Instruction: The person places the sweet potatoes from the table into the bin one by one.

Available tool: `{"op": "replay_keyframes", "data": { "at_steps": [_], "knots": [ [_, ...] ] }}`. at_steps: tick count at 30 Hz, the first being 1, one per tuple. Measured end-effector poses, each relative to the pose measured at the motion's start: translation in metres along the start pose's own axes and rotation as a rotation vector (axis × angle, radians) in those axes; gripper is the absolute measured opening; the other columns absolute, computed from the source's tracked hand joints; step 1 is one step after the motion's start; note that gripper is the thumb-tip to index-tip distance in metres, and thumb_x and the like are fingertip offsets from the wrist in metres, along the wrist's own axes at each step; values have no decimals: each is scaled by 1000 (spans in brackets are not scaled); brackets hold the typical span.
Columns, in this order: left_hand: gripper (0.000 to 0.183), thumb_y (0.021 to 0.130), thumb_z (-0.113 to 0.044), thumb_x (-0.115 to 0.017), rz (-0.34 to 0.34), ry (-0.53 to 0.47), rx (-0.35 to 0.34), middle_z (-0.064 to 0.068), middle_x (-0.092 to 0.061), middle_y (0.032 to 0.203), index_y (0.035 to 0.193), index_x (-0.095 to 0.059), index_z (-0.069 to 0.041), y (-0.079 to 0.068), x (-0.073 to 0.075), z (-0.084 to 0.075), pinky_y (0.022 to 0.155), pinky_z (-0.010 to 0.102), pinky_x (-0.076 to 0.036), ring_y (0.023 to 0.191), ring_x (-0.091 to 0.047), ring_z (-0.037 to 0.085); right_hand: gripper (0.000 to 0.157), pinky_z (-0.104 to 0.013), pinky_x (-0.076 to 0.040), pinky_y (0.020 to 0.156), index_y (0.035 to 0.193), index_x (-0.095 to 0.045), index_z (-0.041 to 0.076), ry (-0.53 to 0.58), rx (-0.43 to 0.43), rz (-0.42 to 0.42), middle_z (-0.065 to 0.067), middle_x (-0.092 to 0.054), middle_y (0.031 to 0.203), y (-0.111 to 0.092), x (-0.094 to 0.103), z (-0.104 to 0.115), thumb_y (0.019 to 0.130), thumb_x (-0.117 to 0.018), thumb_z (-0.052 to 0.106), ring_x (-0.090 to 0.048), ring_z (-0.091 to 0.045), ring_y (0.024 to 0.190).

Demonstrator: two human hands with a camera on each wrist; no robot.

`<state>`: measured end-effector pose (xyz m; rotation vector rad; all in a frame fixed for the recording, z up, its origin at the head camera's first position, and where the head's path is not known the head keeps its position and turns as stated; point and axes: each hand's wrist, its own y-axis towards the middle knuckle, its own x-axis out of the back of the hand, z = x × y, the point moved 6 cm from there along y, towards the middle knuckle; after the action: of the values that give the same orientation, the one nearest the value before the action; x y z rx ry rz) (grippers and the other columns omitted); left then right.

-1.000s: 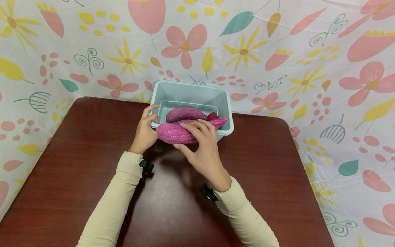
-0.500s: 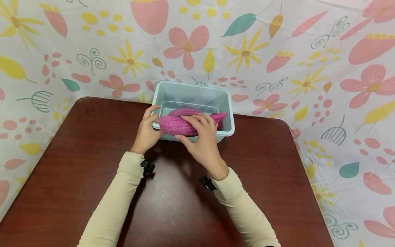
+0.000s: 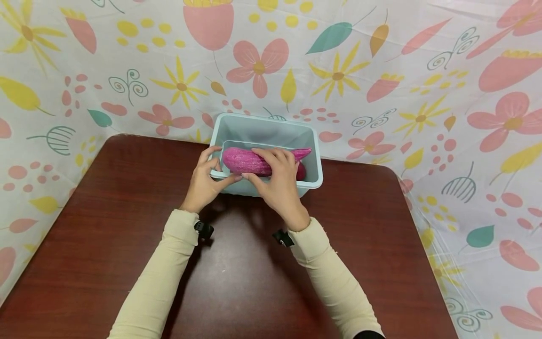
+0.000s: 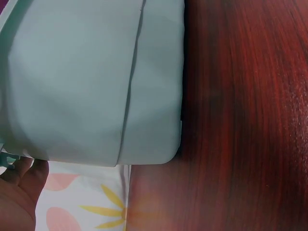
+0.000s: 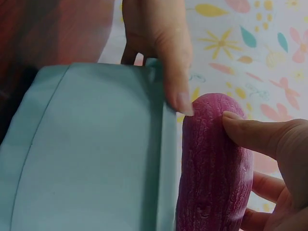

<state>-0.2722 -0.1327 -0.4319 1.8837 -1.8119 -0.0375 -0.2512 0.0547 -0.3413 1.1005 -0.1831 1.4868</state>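
Note:
My right hand (image 3: 280, 188) holds a purple sweet potato (image 3: 240, 161) with pale streaks, thumb on the near side and fingers over the top. It lies lengthwise over the opening of a light blue plastic bin (image 3: 264, 123), its thin end pointing right. In the right wrist view the sweet potato (image 5: 211, 163) stands just beside the bin's rim. My left hand (image 3: 203, 184) grips the bin's front left corner, thumb along the front rim. A dark red rounded thing (image 3: 301, 172) shows inside at the right; a second purple sweet potato in there is hidden now.
The bin stands at the back of a dark reddish-brown table (image 3: 237, 282). Right behind it hangs a white cloth (image 3: 338, 103) printed with flowers and leaves, which also runs along both sides.
My right hand has moved the sweet potato forward, away from me, from over the front rim to over the bin's inside. It now covers the other one. My left hand stays at the corner.

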Motion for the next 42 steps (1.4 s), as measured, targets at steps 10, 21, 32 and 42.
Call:
{"op": "replay_keyframes", "data": {
  "at_steps": [10,21,32,42],
  "knots": [
    [47,81,-28,-86,0,14,6,7,-39,157,73,-44,-8,0,-1,2,95,47,-43,147,-37,36,55,-69,-29,107,131,-66,19,-18,-82,45,-9,-64,128,13,-15,-15,82,-84,36,-44,-29,128],
    [49,80,-29,-87,-13,15,20,6,-36,161,73,-44,-7,1,0,2,91,44,-41,142,-43,33,54,-83,-19,106,133,-65,21,-92,-168,119,-10,-62,134,40,-28,-32,85,-81,39,-41,-30,134],
    [49,81,-29,-86,-3,18,20,-1,-34,163,74,-45,-4,-1,-1,0,87,43,-40,145,-39,34,52,-85,-13,106,132,-65,19,-96,-183,137,-11,-61,137,48,-34,-40,86,-80,39,-40,-30,136],
    [48,82,-30,-86,-1,36,29,-9,-32,162,74,-45,-5,-1,1,0,83,41,-39,150,-33,26,53,-81,-4,112,133,-64,17,-97,-187,147,-10,-58,141,49,-35,-42,87,-80,38,-38,-34,140]
  ]
}}
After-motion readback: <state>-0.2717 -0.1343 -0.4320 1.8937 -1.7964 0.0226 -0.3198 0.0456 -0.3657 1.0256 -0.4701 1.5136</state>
